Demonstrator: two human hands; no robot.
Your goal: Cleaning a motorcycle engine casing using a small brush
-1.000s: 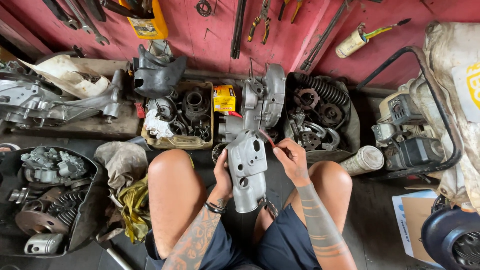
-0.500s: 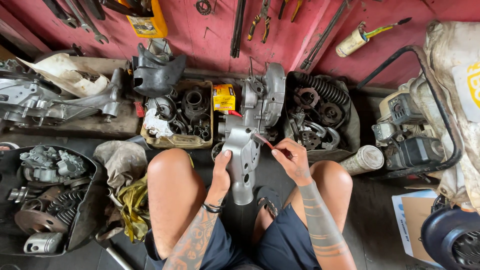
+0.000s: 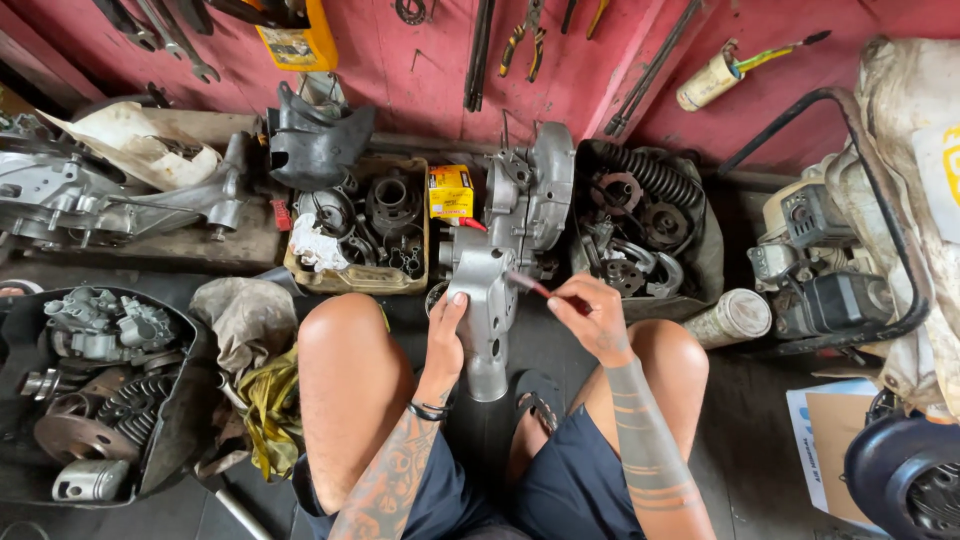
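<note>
Two bare hands work on a grey metal engine casing [image 3: 487, 300] that stands upright on the floor between the person's knees. The left hand [image 3: 446, 335] lies flat against the casing's left side, fingers stretched up along the metal and steadying it rather than clenched. The right hand [image 3: 590, 315] has its fingers pinched around a thin red-handled tool [image 3: 530, 285], whose tip touches the casing's right edge.

Just behind the casing a larger grey crankcase [image 3: 530, 195] leans against the red wall, with a small yellow box [image 3: 451, 190] beside it. To the left a shallow tray [image 3: 352, 278] holds dark engine parts and a crumpled white rag. To the right a dark bag [image 3: 700, 250] is filled with springs, gears and clutch pieces. A black bin [image 3: 175, 440] at the far left carries cylinders and a finned part. Pliers and wrenches hang on the wall above.
</note>
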